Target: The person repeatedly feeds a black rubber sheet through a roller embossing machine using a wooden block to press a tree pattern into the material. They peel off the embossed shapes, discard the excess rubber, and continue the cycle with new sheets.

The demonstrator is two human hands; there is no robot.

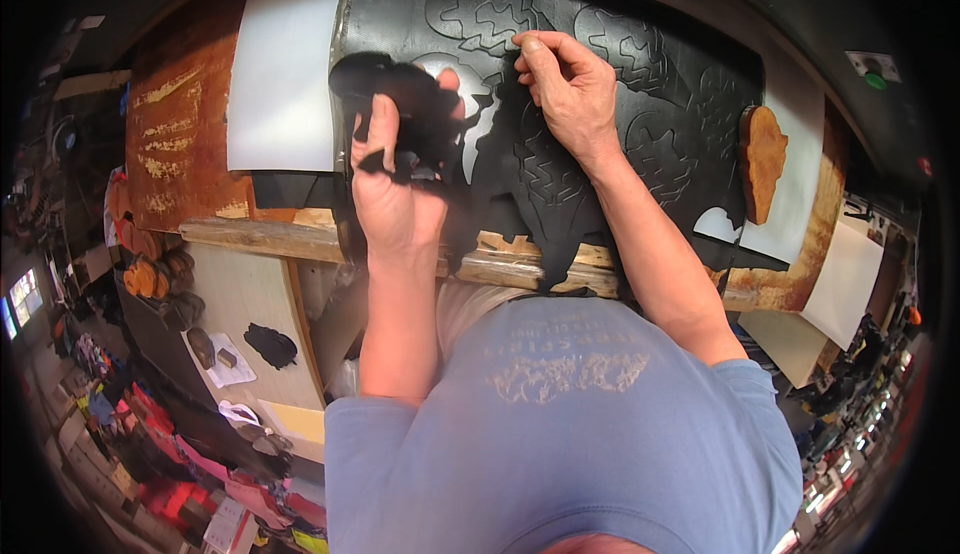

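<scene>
A black sheet, like leather or rubber, lies spread before me with several curved, zigzag-lined shapes cut or pressed into it. My left hand is raised over its left part, thumb and fingers closed around a floppy black cut-out piece; motion blurs the piece's outline. Close by, the fingertips of my right hand pinch a narrow black strip of the sheet. Pale surface shows through a gap beside that strip. Loose black flaps hang over the near edge of the work surface.
On the sheet's right side lies a brown, foot-shaped block. White sheets flank the black one, over a worn brown board. A wooden beam edges the bench. At lower left, a side table holds a black piece.
</scene>
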